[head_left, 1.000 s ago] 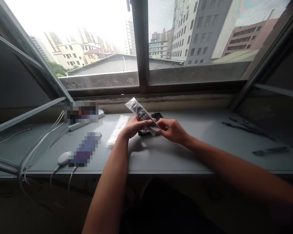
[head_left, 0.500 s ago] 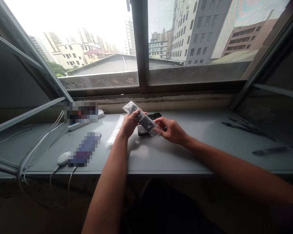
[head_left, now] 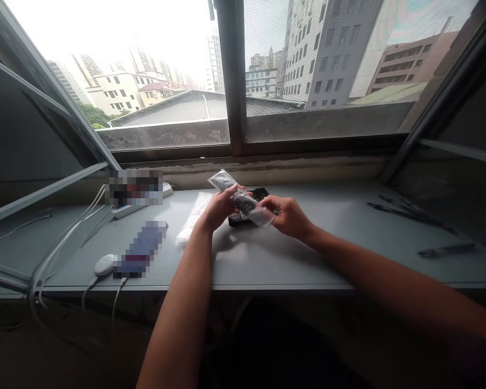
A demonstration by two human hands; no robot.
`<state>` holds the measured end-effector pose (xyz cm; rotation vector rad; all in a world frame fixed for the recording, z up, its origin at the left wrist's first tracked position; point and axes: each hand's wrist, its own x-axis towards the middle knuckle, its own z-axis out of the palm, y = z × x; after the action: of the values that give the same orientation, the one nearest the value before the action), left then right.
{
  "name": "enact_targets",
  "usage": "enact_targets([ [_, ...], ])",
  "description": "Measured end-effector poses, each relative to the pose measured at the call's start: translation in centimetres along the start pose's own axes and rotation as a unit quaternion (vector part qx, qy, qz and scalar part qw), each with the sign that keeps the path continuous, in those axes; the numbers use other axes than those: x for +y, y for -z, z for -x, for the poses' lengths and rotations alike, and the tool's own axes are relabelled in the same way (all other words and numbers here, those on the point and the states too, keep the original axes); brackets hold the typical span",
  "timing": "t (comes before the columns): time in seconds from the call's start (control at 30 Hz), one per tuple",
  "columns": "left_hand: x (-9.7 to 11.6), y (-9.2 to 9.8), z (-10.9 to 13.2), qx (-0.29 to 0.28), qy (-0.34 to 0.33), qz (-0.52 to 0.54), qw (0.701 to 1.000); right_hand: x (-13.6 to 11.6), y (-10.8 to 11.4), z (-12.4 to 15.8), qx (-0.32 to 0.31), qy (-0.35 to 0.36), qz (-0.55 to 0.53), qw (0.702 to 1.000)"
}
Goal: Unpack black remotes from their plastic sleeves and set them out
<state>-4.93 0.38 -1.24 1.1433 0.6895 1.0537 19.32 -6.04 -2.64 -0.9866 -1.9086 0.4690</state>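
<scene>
Both my hands hold a black remote control in a clear plastic bag above the grey desk, tilted with its upper end to the left. My left hand grips its upper half, and my right hand pinches the bag's lower end. Its buttons are hard to make out through the creased plastic. Beneath my hands, a second black remote control lies on the desk, partly hidden by them and the bag.
A white plastic-wrapped packet lies left of my hands. Farther left are a white mouse, a pixelated flat object, a power strip and white cables. Dark tools lie at right. An open window stands behind the desk.
The bagged remote has rotated in my hands and now lies flatter, with its buttons less visible. My left hand has shifted slightly right.
</scene>
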Motion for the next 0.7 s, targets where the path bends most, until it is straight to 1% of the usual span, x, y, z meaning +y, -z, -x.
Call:
enact_targets([
  [0.13, -0.1, 0.3, -0.7, 0.076, 0.002, 0.029, 0.997, -0.2, 0.0, -0.1, 0.016, -0.006, -0.008, 1.000],
  [0.27, 0.2, 0.7, -1.2, 0.163, -0.030, 0.080, 0.983, -0.4, 0.0, -0.2, 0.025, -0.023, -0.030, 0.999],
  [0.37, 0.6, 1.2, -1.4, 0.219, -0.063, 0.130, 0.965, -0.3, 0.0, -0.4, 0.043, -0.063, -0.090, 0.993],
  [0.43, 0.8, 1.4, -1.4, 0.235, -0.077, 0.146, 0.958, -0.2, 0.0, -0.6, 0.052, -0.088, -0.150, 0.983],
  [0.47, 0.8, 1.4, -1.4, 0.233, -0.081, 0.149, 0.957, 0.0, 0.1, -0.7, 0.051, -0.098, -0.184, 0.977],
  [0.53, 1.0, 1.2, -1.1, 0.208, -0.078, 0.145, 0.964, 0.1, 0.1, -0.9, 0.037, -0.122, -0.257, 0.958],
  [0.6, 1.1, 0.7, -0.7, 0.156, -0.060, 0.128, 0.978, 0.2, 0.1, -1.1, 0.001, -0.169, -0.327, 0.930],
  [0.7, 0.9, -0.3, 0.0, 0.055, -0.012, 0.088, 0.995, 0.0, 0.2, -1.3, -0.091, -0.255, -0.407, 0.873],
])
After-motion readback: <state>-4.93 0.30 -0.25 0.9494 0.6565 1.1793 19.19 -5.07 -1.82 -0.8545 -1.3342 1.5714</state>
